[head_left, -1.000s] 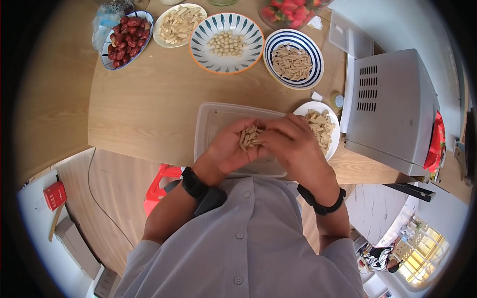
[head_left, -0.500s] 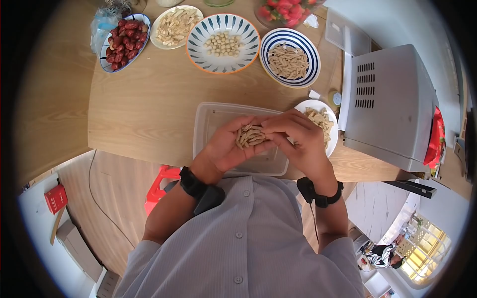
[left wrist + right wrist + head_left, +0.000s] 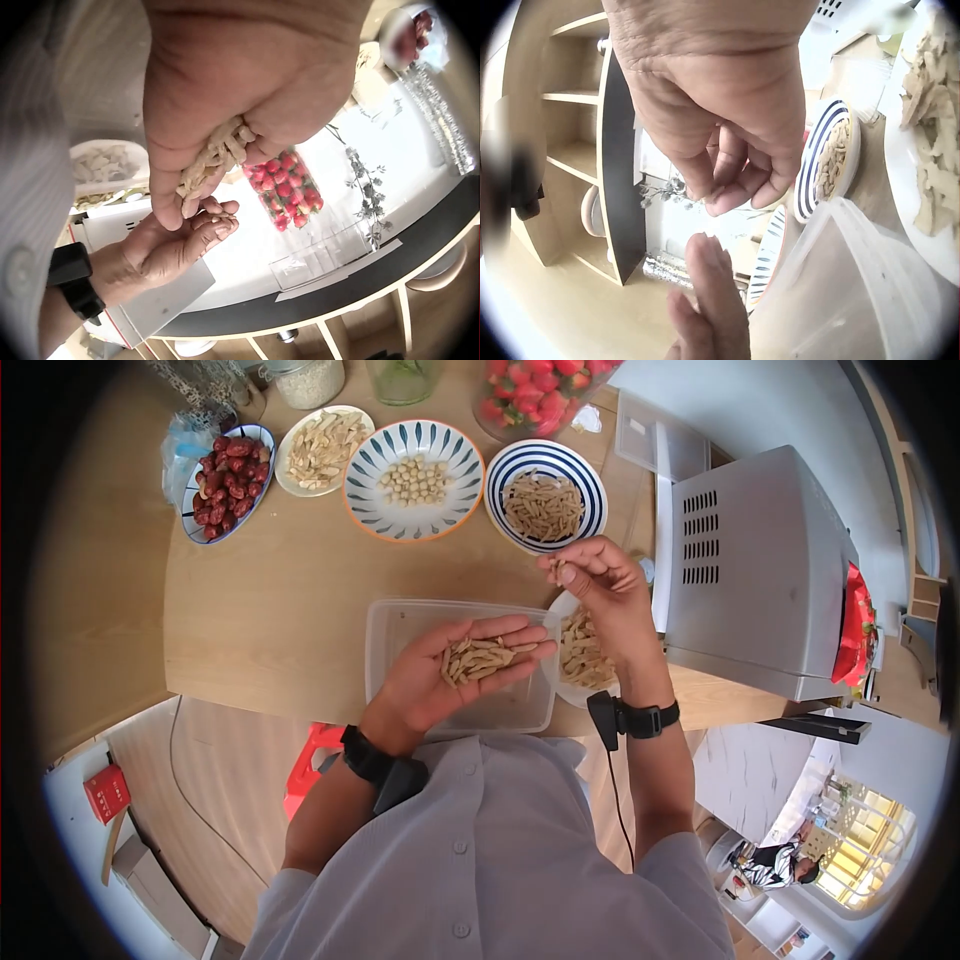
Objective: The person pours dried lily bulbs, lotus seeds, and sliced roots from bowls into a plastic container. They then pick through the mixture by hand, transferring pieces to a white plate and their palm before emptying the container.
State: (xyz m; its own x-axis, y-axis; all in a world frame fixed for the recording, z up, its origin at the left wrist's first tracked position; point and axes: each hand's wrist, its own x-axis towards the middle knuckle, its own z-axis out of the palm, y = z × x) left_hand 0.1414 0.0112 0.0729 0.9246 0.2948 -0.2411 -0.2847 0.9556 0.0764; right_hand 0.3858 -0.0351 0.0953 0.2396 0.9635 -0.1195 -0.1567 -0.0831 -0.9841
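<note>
Palm up over a clear plastic container (image 3: 383, 622), my left hand (image 3: 415, 685) carries a small heap of slender tan dried root pieces (image 3: 482, 658), its fingers extended. My right hand (image 3: 615, 600) is raised to the right, above a white plate (image 3: 549, 622) of pale dried strips (image 3: 584, 652). Thumb and fingertips pinch a small tan dried root piece (image 3: 557, 567), mostly hidden by the fingers. Just beyond the right hand is a blue-striped bowl (image 3: 597, 510) of similar slender dried root pieces (image 3: 543, 506).
Along the back are a plate of red dates (image 3: 232, 475), pale dried slices (image 3: 325, 448), a patterned bowl (image 3: 365, 500) of round cream seeds (image 3: 415, 481), and strawberries (image 3: 535, 395) in a clear container. A grey appliance (image 3: 755, 575) stands at the right.
My right hand has moved off the left palm, up and to the right, with a piece pinched. The left fingers have spread flatter under the heap. The head view has shifted slightly.
</note>
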